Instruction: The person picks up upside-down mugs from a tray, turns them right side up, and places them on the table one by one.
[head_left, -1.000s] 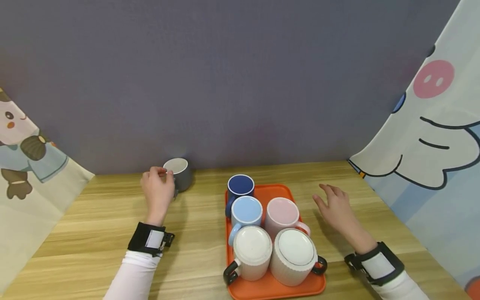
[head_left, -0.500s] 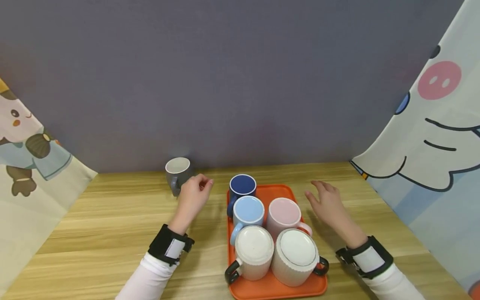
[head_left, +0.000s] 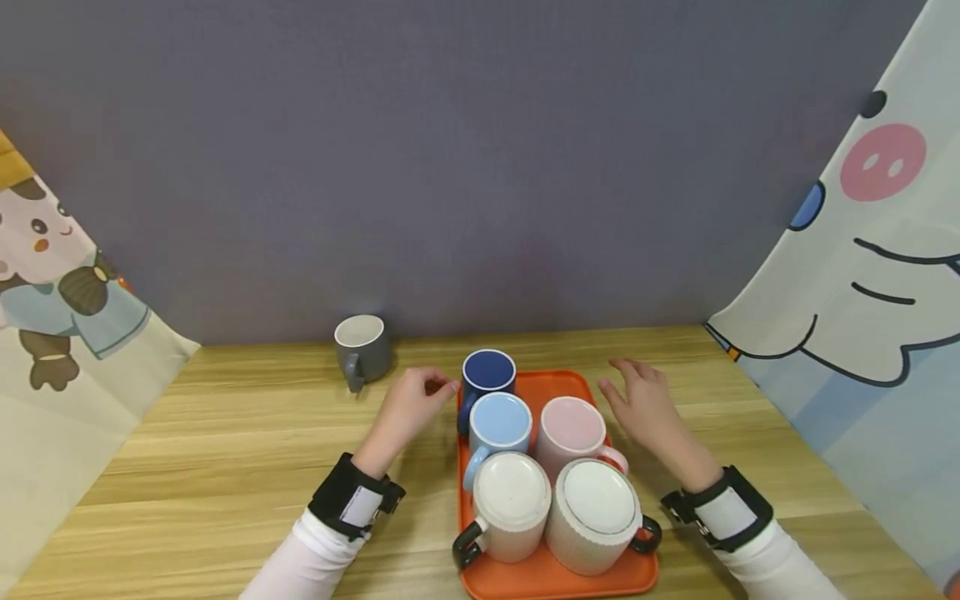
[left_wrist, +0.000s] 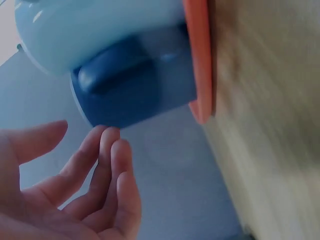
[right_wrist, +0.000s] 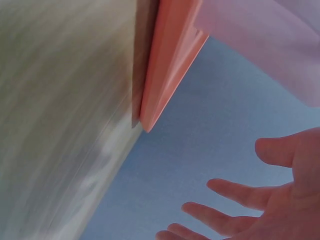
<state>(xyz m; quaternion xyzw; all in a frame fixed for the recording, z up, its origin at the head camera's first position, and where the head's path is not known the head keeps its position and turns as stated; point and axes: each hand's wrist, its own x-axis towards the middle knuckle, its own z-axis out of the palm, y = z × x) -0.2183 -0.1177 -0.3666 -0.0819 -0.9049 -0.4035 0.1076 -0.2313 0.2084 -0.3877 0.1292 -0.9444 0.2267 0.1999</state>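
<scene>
On an orange tray (head_left: 553, 385) stand several mugs. A dark blue mug (head_left: 489, 370) is at its back left, with a light blue mug (head_left: 500, 419) in front and a pink mug (head_left: 572, 423) to the right. Two whitish mugs with black handles fill the front, one left (head_left: 512, 492) and one right (head_left: 592, 504). My left hand (head_left: 407, 407) holds nothing, its bent fingertips right by the dark blue mug (left_wrist: 132, 102) in the left wrist view. Beyond the tray's right side, my right hand (head_left: 643, 407) hovers with spread fingers, nearest the pink mug.
A grey mug (head_left: 363, 352) stands at the back left of the wooden table (head_left: 195, 467), close to the grey back panel (head_left: 480, 167). Cartoon-printed cloths hang at the left (head_left: 97, 308) and right (head_left: 885, 333).
My left hand has left the grey mug and moved right to the dark blue mug. My right hand has drifted left toward the tray. The mugs stay in place.
</scene>
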